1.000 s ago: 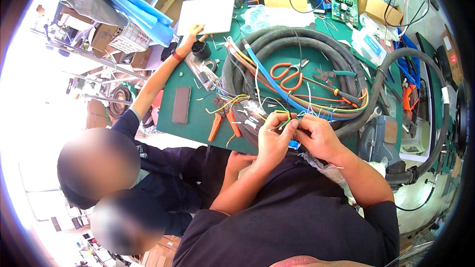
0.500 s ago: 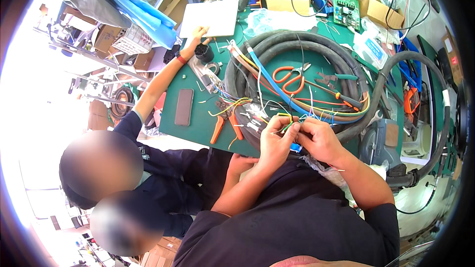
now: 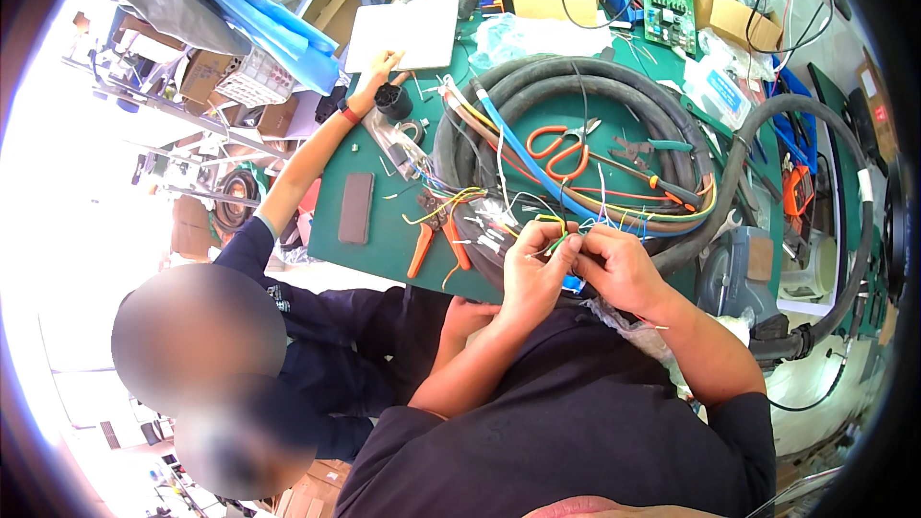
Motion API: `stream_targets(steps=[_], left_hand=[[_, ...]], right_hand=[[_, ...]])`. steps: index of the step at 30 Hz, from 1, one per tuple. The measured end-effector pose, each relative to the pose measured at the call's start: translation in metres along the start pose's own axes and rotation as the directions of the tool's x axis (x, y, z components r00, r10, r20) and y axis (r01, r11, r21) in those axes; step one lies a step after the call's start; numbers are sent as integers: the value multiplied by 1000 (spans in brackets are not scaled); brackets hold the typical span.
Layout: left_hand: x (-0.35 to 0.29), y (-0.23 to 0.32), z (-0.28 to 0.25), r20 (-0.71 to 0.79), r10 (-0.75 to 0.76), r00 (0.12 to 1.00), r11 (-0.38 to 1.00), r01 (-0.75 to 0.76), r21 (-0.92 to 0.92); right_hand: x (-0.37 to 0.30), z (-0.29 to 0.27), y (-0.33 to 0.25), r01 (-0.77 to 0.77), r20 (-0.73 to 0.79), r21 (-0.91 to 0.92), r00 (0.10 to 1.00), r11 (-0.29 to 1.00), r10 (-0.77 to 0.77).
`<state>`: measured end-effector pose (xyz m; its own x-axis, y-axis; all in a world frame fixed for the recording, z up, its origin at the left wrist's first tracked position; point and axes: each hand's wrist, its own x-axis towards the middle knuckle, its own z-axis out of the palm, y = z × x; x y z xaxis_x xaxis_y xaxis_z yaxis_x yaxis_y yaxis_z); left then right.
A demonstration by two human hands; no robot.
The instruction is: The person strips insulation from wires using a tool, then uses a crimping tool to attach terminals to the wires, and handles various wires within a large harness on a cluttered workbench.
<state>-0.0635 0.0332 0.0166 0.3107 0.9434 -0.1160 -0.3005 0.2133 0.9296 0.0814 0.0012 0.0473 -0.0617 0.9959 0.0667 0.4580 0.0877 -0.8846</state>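
Note:
At the near edge of the green worktable, my left hand pinches thin insulated wires, yellow and green among them. Close beside it, my right hand has its fingers closed on the same wires; the fingertips hide the exact grip. Behind my hands lies a thick black cable in a coil, with blue, brown and yellow-green conductors fanning from its end. Left of my hands are orange-handled wire strippers and loose wires with white tags. Something bright blue shows beneath my hands.
Inside the coil lie orange-handled scissors, teal-handled cutters and a screwdriver. A dark phone lies leftward. A co-worker's hand rests by a white panel and black round connector. A green circuit board stands behind.
The view shifts very slightly. My hands stay together on the wires, almost unmoved; the co-worker's head shifts a little.

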Motion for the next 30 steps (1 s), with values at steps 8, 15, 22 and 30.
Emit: stream_targets(steps=[8, 15, 22, 30], left_hand=[[1, -1, -1, -6, 31, 1000, 999, -31, 32], [-6, -2, 0, -8, -30, 1000, 995, 29, -97], [-16, -9, -1, -98, -10, 995, 984, -8, -179], [-19, -7, -4, -110, 36, 993, 984, -54, -168]], right_hand=[[1, 1, -1, 30, -16, -8, 999, 1000, -30], [-1, 5, 4, 14, -28, -37, 999, 999, -15], [-4, 8, 0, 4, 37, -24, 999, 1000, -3], [-3, 9, -9, 79, 87, -129, 994, 989, -68]])
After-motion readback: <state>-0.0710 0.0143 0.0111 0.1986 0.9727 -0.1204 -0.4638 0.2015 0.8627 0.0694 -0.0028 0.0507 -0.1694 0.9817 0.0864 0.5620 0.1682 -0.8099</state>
